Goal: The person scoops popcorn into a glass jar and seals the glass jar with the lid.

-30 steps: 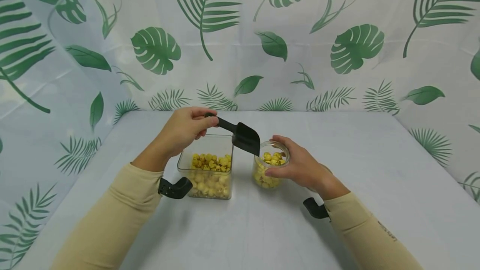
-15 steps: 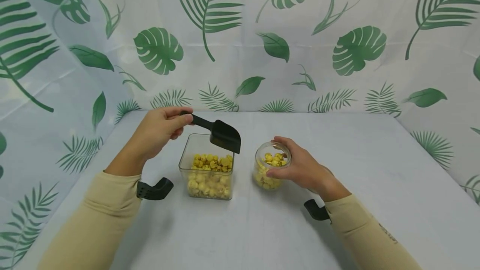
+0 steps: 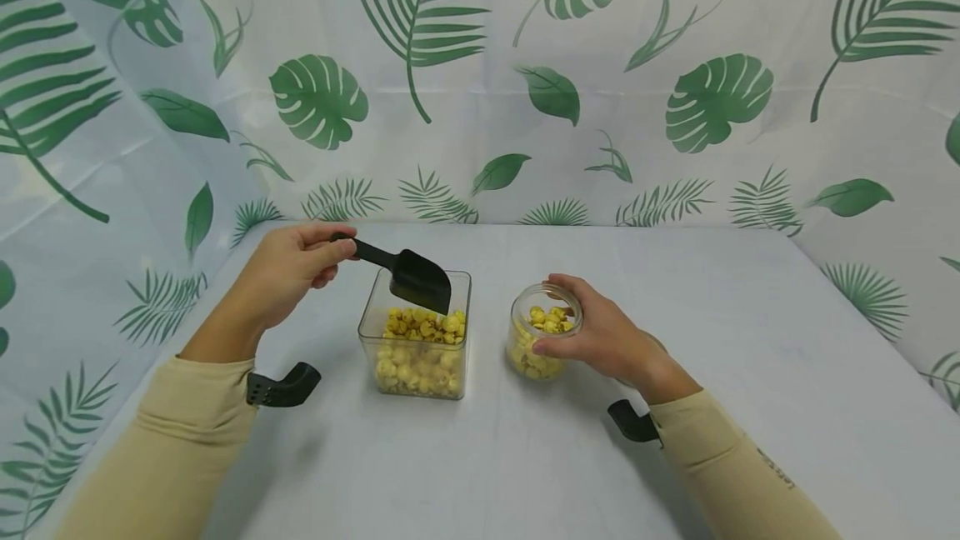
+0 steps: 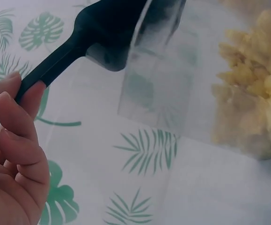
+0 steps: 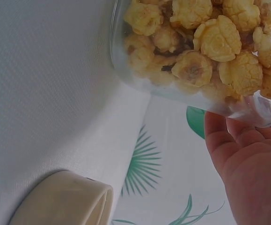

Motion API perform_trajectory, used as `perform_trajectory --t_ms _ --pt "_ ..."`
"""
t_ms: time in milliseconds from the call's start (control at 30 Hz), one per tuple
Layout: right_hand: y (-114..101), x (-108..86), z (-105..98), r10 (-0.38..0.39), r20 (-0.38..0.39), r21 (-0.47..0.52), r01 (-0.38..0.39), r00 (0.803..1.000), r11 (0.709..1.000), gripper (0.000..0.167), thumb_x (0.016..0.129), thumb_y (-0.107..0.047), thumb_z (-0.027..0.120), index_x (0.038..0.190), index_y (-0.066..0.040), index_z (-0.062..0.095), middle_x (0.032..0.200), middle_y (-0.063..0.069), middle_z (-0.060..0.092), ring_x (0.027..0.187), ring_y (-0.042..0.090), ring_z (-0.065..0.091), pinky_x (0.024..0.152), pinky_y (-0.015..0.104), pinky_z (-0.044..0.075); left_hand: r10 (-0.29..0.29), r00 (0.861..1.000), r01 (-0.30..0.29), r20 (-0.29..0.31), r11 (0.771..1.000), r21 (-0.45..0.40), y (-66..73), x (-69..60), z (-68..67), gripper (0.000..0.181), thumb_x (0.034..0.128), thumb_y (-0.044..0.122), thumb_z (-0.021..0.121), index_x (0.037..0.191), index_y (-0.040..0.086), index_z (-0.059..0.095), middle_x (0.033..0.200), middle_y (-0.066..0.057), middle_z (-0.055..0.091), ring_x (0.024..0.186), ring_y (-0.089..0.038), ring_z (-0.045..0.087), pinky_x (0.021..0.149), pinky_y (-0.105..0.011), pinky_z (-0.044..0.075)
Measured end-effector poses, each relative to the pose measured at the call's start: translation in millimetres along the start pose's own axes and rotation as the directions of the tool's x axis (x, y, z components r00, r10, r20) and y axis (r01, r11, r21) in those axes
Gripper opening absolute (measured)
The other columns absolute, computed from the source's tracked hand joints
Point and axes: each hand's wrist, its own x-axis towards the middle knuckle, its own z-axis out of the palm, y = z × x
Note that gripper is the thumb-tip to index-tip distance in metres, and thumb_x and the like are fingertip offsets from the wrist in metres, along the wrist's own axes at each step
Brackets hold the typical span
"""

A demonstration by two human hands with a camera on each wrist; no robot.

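Note:
My left hand point(image 3: 288, 273) pinches the handle end of a black scoop point(image 3: 420, 280) between thumb and fingers. The scoop's blade is tilted down over the open top of a clear square container point(image 3: 457, 365), partly filled with yellow popcorn point(image 3: 420, 373). In the left wrist view the scoop point(image 4: 107, 33) shows partly behind the container's clear wall. My right hand point(image 3: 600, 332) grips a clear round jar point(image 3: 536, 361) near its rim, thumb in front and fingers behind. Popcorn point(image 5: 215, 42) fills much of this jar, which has no lid on.
A beige round-edged object point(image 5: 62, 201) lies on the white table point(image 3: 525, 473) near my right wrist, mostly hidden by the arm in the head view. A leaf-patterned cloth point(image 3: 465, 123) hangs behind the table and along both sides.
My left hand has moved left with the scoop, from the jar's rim to above the square container, with the blade lowered slightly. The right hand and the jar stay put.

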Motion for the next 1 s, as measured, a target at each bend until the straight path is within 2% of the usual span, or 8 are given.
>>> perform_trajectory --t_ms 267,433,567,667,800,900,1000 --pt "0.3 0.0 0.3 -0.002 -0.003 0.001 0.002 1.0 1.0 0.096 0.078 -0.032 0.087 0.153 -0.008 0.032 0.148 0.016 0.044 0.12 0.033 0.05 0.101 0.053 0.042 -0.042 0.998 0.041 0.046 0.999 0.029 -9.8 0.2 -0.9 0.04 0.1024 0.019 0.062 0.134 -0.004 0.056 0.087 -0.003 0.056 0.07 -0.012 0.049 0.063 -0.024 0.044" --pt "-0.3 -1.3 -0.4 -0.014 -0.005 0.007 0.014 1.0 1.0 0.095 0.079 -0.032 0.087 0.153 -0.006 0.033 0.147 0.017 0.044 0.12 0.033 0.05 0.101 0.053 0.042 -0.053 0.994 0.043 0.091 0.993 0.113 -10.4 0.8 -0.5 0.041 0.1004 0.018 0.065 0.133 -0.005 0.058 0.089 -0.003 0.063 0.07 -0.014 0.049 0.063 -0.027 0.043" --pt "-1.6 -1.7 -0.6 -0.011 -0.001 0.015 0.011 1.0 1.0 0.095 0.079 -0.032 0.087 0.153 -0.007 0.032 0.147 0.017 0.044 0.12 0.032 0.051 0.101 0.053 0.042 -0.073 0.992 0.051 0.103 0.979 0.197 -9.8 1.9 2.1 0.04 0.0988 0.02 0.067 0.131 -0.003 0.061 0.094 -0.005 0.068 0.074 -0.018 0.052 0.063 -0.028 0.044" --pt "-1.5 -1.7 -0.6 0.001 0.002 0.017 -0.001 1.0 1.0 0.096 0.079 -0.033 0.087 0.153 -0.007 0.032 0.148 0.017 0.044 0.12 0.033 0.051 0.102 0.053 0.042 -0.089 0.991 0.06 0.096 0.96 0.275 -9.4 2.3 5.1 0.042 0.0977 0.025 0.068 0.132 0.002 0.062 0.1 -0.007 0.068 0.081 -0.024 0.055 0.067 -0.03 0.046" --pt "-1.8 -1.4 -0.6 0.004 0.004 0.013 -0.004 1.0 1.0 0.097 0.079 -0.033 0.087 0.154 -0.006 0.03 0.149 0.016 0.043 0.121 0.033 0.05 0.102 0.054 0.042 -0.112 0.99 0.071 0.084 0.921 0.382 -8.6 1.2 7.8 0.044 0.0974 0.03 0.068 0.134 0.006 0.061 0.108 -0.01 0.066 0.093 -0.029 0.059 0.076 -0.037 0.051" --pt "-1.8 -1.4 -0.5 0.004 0.002 0.013 -0.004 1.0 1.0 0.098 0.079 -0.034 0.086 0.154 -0.006 0.03 0.15 0.015 0.042 0.122 0.033 0.05 0.103 0.055 0.042 -0.136 0.988 0.09 0.074 0.89 0.447 -5.2 -2.0 9.5 0.055 0.0972 0.035 0.067 0.141 0.004 0.055 0.12 -0.015 0.065 0.101 -0.032 0.062 0.083 -0.043 0.053" --pt "-0.7 -0.9 0.3 0.006 -0.005 0.009 -0.006 1.0 1.0 0.098 0.079 -0.034 0.087 0.154 -0.007 0.03 0.15 0.014 0.042 0.123 0.033 0.049 0.104 0.055 0.041 -0.153 0.988 0.114 0.037 0.856 0.503 -0.3 -6.0 11.5 0.072 0.0951 0.045 0.067 0.148 0.001 0.045 0.132 -0.018 0.06 0.115 -0.035 0.06 0.091 -0.05 0.051"
